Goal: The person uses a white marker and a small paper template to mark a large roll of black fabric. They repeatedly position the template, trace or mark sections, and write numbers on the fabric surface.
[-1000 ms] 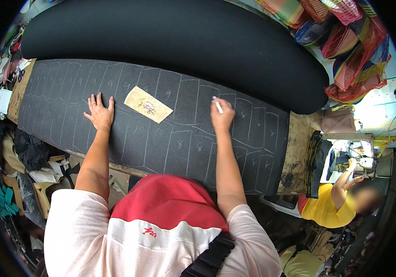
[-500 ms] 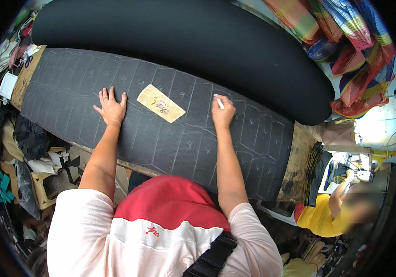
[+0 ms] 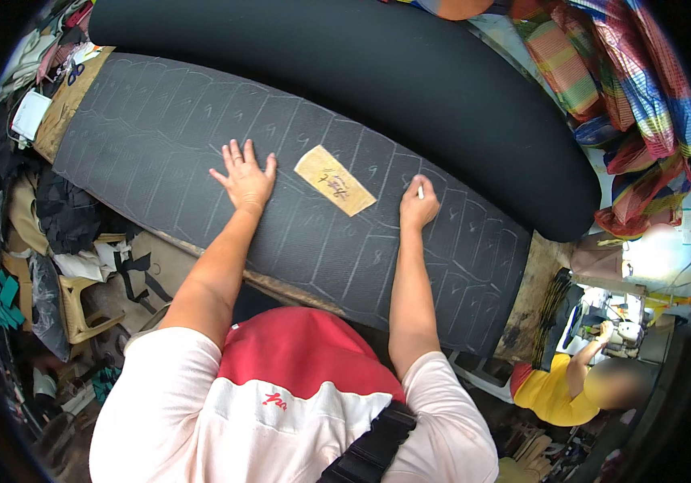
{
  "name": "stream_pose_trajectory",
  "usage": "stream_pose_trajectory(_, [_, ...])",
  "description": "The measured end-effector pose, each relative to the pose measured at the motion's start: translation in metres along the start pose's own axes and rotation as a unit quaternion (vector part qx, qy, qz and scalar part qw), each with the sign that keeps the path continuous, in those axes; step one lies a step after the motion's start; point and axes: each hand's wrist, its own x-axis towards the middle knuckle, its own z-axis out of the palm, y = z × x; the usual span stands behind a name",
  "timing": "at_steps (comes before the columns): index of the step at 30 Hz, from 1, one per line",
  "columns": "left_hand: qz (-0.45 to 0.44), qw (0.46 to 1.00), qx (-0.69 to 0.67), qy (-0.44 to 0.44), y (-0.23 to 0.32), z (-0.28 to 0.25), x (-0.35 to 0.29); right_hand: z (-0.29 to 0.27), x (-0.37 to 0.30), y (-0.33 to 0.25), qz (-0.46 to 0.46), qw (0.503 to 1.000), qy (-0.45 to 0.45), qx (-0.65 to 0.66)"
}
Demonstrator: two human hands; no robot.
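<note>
Dark textured sheet material (image 3: 164,133) covers a long wooden table, marked with pale outlines of strip-like shapes and small figures. Spread flat on the sheet is my left hand (image 3: 247,179), its fingers apart and holding nothing. Between my two hands lies a tan card pattern piece (image 3: 335,180) with dark handwriting. To its right, my right hand (image 3: 418,203) is closed around a slim white marking pen (image 3: 421,192), just over the sheet. Most of the pen is hidden by the fingers, and whether its tip touches the sheet I cannot tell.
A thick black roll of material (image 3: 345,60) lies along the table's far side. Scissors (image 3: 76,73) rest at the left end. Fabric scraps and a beige stool (image 3: 80,322) stand lower left. Lower right, a person in yellow (image 3: 558,393) works. Checked bags (image 3: 595,88) hang upper right.
The view has swung, so sheet, card and both hands appear farther right. My left hand stays flat beside the card. My right hand still grips the pen, with less of it showing.
</note>
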Motion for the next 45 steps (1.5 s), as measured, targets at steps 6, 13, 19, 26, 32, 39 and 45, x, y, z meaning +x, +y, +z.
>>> stream_pose_trajectory(6, [0.084, 0.985, -0.145, -0.039, -0.024, -0.01, -0.005, 0.015, -0.078, -0.074, -0.116, 0.984, -0.113, -0.081])
stream_pose_trajectory(13, [-0.156, 0.735, -0.608, -0.256, -0.108, -0.055, 0.002, 0.041, -0.167, -0.189, 0.137, 0.957, -0.172, 0.189])
stream_pose_trajectory(19, [-0.332, 0.459, -0.733, -0.376, -0.187, -0.06, 0.068, 0.064, -0.228, -0.278, -0.016, 0.906, -0.264, 0.331])
stream_pose_trajectory(26, [-0.357, 0.719, -0.542, -0.249, -0.39, -0.102, 0.138, -0.086, -0.197, -0.116, 0.327, 0.913, 0.01, -0.243])
stream_pose_trajectory(32, [-0.338, 0.734, -0.456, -0.373, -0.431, -0.106, 0.135, -0.114, -0.214, -0.056, 0.543, 0.824, -0.033, -0.158])
stream_pose_trajectory(39, [-0.208, 0.87, -0.423, -0.145, -0.406, -0.111, 0.136, -0.048, -0.186, -0.132, 0.372, 0.877, -0.027, -0.303])
stream_pose_trajectory(45, [-0.193, 0.764, -0.571, -0.231, -0.404, -0.114, 0.219, -0.017, -0.22, -0.121, 0.263, 0.9, 0.039, -0.345])
